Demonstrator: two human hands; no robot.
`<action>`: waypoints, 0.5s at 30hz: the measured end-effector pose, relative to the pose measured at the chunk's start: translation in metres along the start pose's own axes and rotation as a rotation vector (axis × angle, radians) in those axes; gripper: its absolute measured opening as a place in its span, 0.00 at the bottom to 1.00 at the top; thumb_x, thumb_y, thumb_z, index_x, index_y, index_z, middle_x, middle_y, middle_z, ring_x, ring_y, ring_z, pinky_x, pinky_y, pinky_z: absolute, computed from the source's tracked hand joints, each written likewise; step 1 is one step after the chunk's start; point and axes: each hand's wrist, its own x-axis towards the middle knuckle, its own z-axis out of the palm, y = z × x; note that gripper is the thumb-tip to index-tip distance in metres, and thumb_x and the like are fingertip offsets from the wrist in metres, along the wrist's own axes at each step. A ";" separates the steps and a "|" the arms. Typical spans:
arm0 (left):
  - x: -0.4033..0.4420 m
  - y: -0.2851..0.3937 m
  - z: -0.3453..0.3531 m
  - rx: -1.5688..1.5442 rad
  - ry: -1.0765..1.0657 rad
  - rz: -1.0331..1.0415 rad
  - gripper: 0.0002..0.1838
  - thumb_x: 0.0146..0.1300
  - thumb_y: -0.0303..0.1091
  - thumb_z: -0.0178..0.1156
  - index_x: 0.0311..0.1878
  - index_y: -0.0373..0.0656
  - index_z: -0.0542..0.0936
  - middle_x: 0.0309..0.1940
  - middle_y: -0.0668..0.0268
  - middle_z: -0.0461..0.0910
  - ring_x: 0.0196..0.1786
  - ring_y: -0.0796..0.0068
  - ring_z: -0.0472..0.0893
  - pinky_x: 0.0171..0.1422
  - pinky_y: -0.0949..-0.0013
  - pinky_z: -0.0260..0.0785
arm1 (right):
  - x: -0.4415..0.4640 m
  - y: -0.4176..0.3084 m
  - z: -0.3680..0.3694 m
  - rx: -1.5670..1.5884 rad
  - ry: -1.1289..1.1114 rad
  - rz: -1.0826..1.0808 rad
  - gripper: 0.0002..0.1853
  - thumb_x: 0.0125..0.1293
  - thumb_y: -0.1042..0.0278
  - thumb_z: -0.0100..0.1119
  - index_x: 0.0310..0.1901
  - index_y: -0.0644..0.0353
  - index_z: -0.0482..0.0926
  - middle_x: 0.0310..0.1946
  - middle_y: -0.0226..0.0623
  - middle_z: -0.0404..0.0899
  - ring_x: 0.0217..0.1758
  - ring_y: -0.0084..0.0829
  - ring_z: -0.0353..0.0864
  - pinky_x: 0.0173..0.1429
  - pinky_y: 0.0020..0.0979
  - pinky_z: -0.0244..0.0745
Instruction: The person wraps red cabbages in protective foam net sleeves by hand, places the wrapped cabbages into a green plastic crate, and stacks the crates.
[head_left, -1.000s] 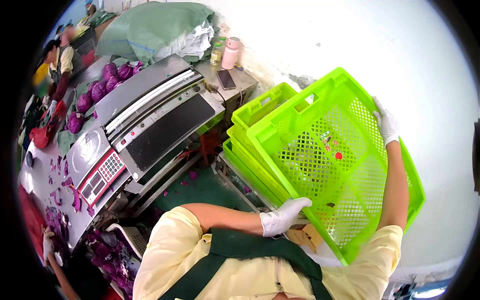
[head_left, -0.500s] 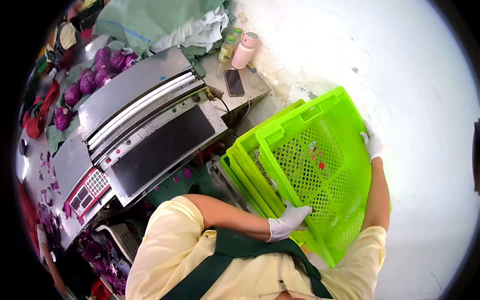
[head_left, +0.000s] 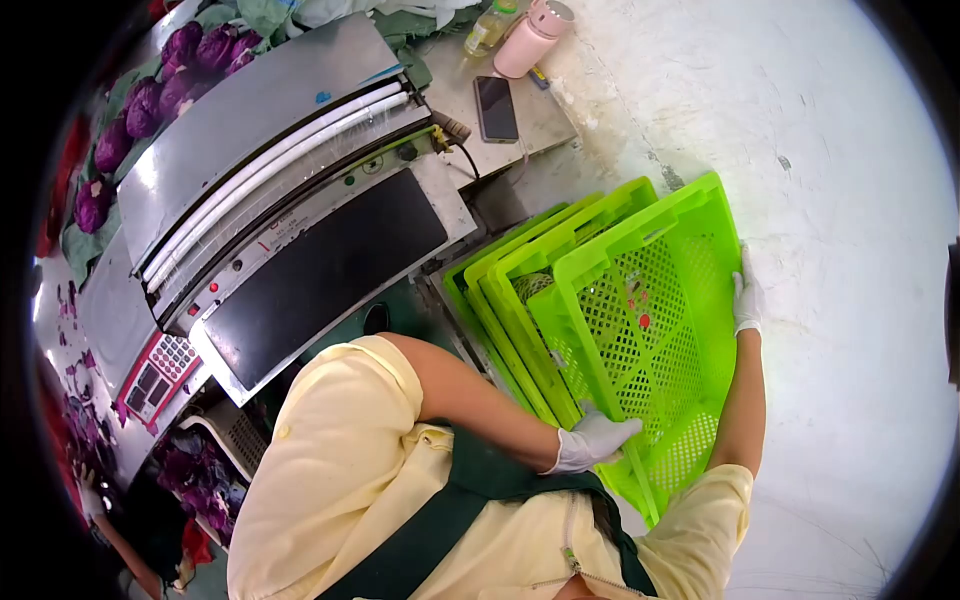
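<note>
A bright green plastic crate (head_left: 690, 300) with a meshed bottom is tipped on its side, its open face toward the right. My left hand (head_left: 597, 441), in a white glove, is closed around the near end of its rim. At the far right side of the crate, my gloved right hand (head_left: 747, 295) grips the wall, with part of its fingers hidden behind the edge. Just left of this crate lean several similar green crates (head_left: 490, 300), also on their sides and nested close together.
To the left stands a wrapping machine (head_left: 325, 265) with a black plate and film roll, beside a red scale (head_left: 155, 375). A phone (head_left: 496, 109), pink bottle (head_left: 533, 40) and purple cabbages (head_left: 143, 107) lie beyond. A white wall (head_left: 850, 300) rises on the right. Another person's gloved hand (head_left: 90, 495) shows lower left.
The gap between the held crate and the crates behind it has widened at the top. Both hands keep their hold. The whole view has shifted, with the machine and bottles now higher in the picture.
</note>
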 end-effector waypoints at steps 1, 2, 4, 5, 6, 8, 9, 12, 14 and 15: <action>-0.004 0.004 0.000 0.008 0.017 -0.017 0.31 0.61 0.52 0.59 0.59 0.36 0.74 0.52 0.55 0.78 0.48 0.66 0.81 0.47 0.69 0.75 | 0.001 0.004 0.008 -0.004 -0.009 -0.009 0.30 0.68 0.75 0.49 0.71 0.41 0.61 0.62 0.45 0.73 0.63 0.42 0.74 0.63 0.32 0.69; -0.004 0.004 0.001 0.003 0.028 -0.021 0.31 0.60 0.52 0.59 0.59 0.36 0.74 0.52 0.54 0.78 0.47 0.65 0.82 0.47 0.69 0.75 | 0.000 0.004 0.014 0.004 0.096 -0.123 0.30 0.67 0.75 0.49 0.71 0.42 0.61 0.61 0.45 0.74 0.62 0.43 0.74 0.63 0.33 0.69; -0.005 0.007 0.002 0.034 0.059 -0.064 0.31 0.60 0.51 0.59 0.59 0.36 0.74 0.51 0.53 0.78 0.42 0.65 0.83 0.46 0.68 0.76 | 0.000 0.004 0.016 0.014 0.193 -0.253 0.31 0.66 0.76 0.49 0.71 0.42 0.62 0.60 0.44 0.74 0.61 0.44 0.75 0.63 0.33 0.69; -0.005 0.009 0.002 0.044 0.074 -0.080 0.31 0.60 0.51 0.59 0.59 0.37 0.74 0.50 0.52 0.78 0.41 0.65 0.83 0.45 0.67 0.76 | -0.001 -0.003 0.013 -0.042 0.111 -0.063 0.30 0.65 0.75 0.51 0.69 0.43 0.64 0.61 0.45 0.73 0.62 0.46 0.73 0.63 0.34 0.69; -0.006 0.013 0.002 0.054 0.089 -0.095 0.31 0.59 0.51 0.60 0.59 0.37 0.74 0.50 0.52 0.79 0.39 0.65 0.83 0.45 0.67 0.76 | -0.004 -0.018 0.010 -0.069 0.069 0.025 0.29 0.65 0.75 0.51 0.68 0.43 0.66 0.62 0.46 0.72 0.62 0.47 0.73 0.64 0.34 0.69; -0.007 0.016 0.001 0.064 0.157 -0.099 0.31 0.58 0.51 0.60 0.57 0.37 0.75 0.45 0.52 0.80 0.38 0.66 0.83 0.44 0.66 0.76 | -0.023 -0.056 0.007 -0.417 0.126 0.047 0.27 0.63 0.72 0.54 0.65 0.44 0.70 0.63 0.47 0.70 0.63 0.49 0.70 0.64 0.37 0.69; -0.006 0.014 0.000 0.066 0.179 -0.103 0.30 0.58 0.51 0.60 0.57 0.37 0.75 0.43 0.52 0.81 0.37 0.66 0.84 0.44 0.66 0.76 | -0.034 -0.066 0.006 -0.734 0.231 -0.019 0.25 0.62 0.70 0.57 0.63 0.45 0.73 0.64 0.48 0.68 0.64 0.50 0.68 0.65 0.39 0.68; 0.015 -0.008 -0.005 0.010 0.093 0.116 0.30 0.57 0.52 0.59 0.53 0.34 0.77 0.37 0.54 0.82 0.38 0.65 0.84 0.43 0.66 0.76 | -0.044 -0.061 0.000 -0.526 0.189 -0.125 0.22 0.61 0.66 0.59 0.59 0.46 0.77 0.64 0.50 0.66 0.65 0.50 0.66 0.65 0.42 0.68; 0.032 -0.027 0.005 0.201 0.324 0.130 0.28 0.57 0.52 0.59 0.49 0.34 0.79 0.36 0.53 0.83 0.40 0.62 0.84 0.45 0.64 0.76 | -0.053 -0.039 -0.002 -0.434 0.176 -0.118 0.22 0.61 0.65 0.60 0.59 0.46 0.77 0.63 0.50 0.67 0.64 0.50 0.66 0.64 0.42 0.68; 0.028 -0.022 0.005 0.202 0.323 0.131 0.28 0.57 0.52 0.59 0.49 0.34 0.79 0.36 0.53 0.83 0.40 0.62 0.84 0.45 0.64 0.76 | -0.062 -0.032 -0.005 -0.340 0.163 -0.108 0.22 0.61 0.65 0.60 0.59 0.46 0.77 0.62 0.51 0.68 0.64 0.49 0.67 0.64 0.42 0.68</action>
